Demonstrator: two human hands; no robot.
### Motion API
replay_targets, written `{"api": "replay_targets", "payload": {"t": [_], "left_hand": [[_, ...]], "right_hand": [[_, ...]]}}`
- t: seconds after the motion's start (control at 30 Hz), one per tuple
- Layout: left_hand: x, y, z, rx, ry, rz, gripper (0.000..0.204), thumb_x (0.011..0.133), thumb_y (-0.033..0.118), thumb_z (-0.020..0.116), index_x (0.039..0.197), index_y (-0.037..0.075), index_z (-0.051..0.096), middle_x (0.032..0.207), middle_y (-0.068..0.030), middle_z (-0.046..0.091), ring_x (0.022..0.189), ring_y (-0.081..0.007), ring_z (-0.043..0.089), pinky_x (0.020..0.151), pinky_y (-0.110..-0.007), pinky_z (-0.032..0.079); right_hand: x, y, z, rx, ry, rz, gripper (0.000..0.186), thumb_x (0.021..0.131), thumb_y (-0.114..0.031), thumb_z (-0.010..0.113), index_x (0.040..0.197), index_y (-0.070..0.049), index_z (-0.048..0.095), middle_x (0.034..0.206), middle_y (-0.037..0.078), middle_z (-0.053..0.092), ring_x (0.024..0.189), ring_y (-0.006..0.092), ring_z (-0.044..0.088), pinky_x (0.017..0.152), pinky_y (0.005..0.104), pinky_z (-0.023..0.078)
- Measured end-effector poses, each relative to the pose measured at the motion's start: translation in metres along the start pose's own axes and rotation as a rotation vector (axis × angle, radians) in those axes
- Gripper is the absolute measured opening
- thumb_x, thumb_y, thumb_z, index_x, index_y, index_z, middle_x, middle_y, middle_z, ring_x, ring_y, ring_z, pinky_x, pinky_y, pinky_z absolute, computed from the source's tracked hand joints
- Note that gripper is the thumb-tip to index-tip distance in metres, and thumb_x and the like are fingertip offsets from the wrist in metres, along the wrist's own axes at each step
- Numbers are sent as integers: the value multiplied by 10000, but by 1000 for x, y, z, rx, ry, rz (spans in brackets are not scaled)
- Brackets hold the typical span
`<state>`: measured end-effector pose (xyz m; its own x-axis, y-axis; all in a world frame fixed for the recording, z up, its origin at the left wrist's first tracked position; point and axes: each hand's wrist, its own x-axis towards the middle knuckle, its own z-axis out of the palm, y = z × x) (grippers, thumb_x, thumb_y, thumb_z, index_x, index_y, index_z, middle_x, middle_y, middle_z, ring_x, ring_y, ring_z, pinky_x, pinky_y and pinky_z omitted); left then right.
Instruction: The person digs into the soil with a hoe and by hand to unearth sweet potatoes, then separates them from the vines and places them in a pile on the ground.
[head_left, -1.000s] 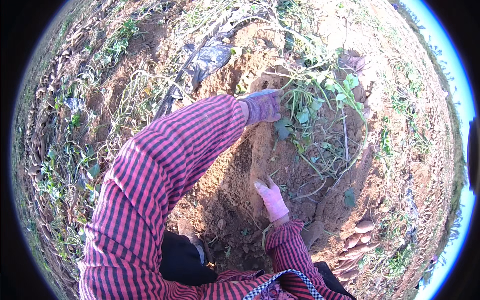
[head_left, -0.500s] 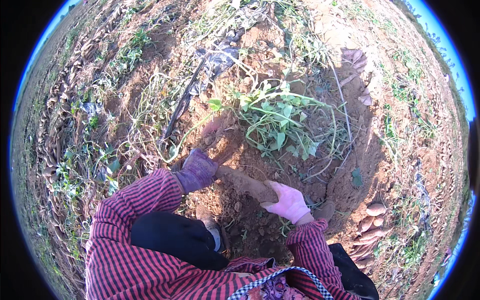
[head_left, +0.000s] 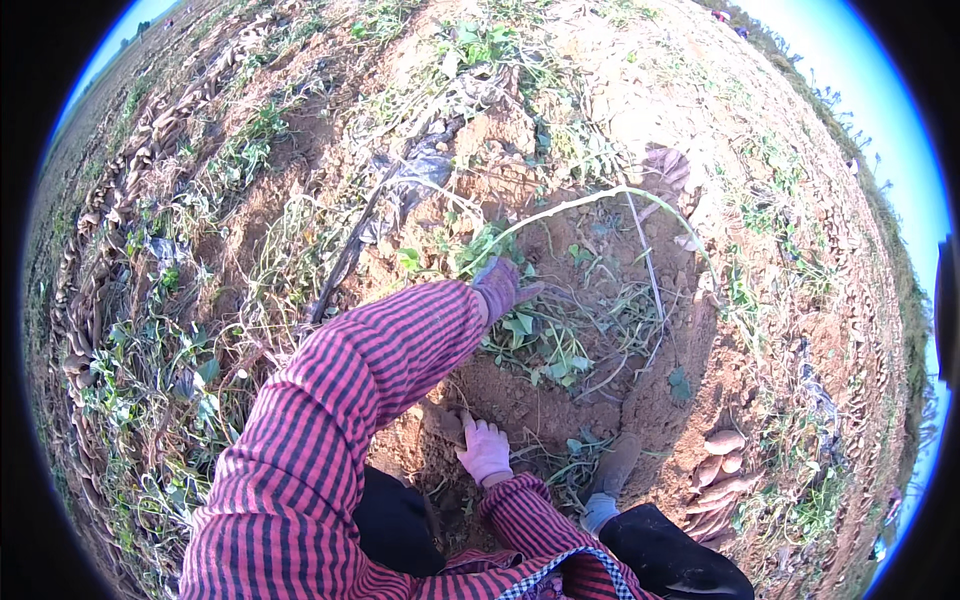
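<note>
My left hand (head_left: 500, 286), in a dusty purple glove, reaches forward into a clump of green sweet potato vines (head_left: 545, 345). Its fingers look closed around stems, though leaves partly cover them. A long pale vine (head_left: 620, 190) arches from beside this hand over to the right. Low and close to my body, my right hand (head_left: 485, 449) wears a pink glove. Its fingers rest against the end of a soil-coated brown piece (head_left: 441, 421), too dirty to name for certain. The left sleeve hides part of that piece.
Several sweet potatoes (head_left: 717, 480) lie heaped on the soil at the right. Black plastic film (head_left: 410, 180) is half buried ahead on the left. A thin white string (head_left: 650, 265) runs along the ground. My right shoe (head_left: 615, 465) stands beside the loose soil.
My left hand has left the brown piece and moved forward and right into the vines, and one vine now arches higher. My right hand has come down and left, with the piece.
</note>
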<state>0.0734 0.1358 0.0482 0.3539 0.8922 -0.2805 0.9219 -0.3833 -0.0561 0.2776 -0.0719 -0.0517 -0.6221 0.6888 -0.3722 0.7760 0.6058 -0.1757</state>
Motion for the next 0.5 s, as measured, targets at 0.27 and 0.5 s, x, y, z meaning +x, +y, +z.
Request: {"api": "replay_targets", "payload": {"t": [0.27,0.5], "left_hand": [[-49,-80,-25,-371,508,-502,334,768,316,685,987,64,678,778,-158,666,769,-323,667,696,-412,534],[-282,-152,162,-1786,683,-1318,593,932,447,497,1397,82,457,1348,-155,540,1223,-301,514,1062,-361,367]], "right_hand": [[7,3,-14,78,-37,-56,741,709,-382,743,1354,-153,458,1129,113,592,1051,305,579,874,434,490],[-1,40,-58,271,28,85,556,699,-304,699,1195,-106,544,1091,138,613,1018,320,608,865,416,502]]}}
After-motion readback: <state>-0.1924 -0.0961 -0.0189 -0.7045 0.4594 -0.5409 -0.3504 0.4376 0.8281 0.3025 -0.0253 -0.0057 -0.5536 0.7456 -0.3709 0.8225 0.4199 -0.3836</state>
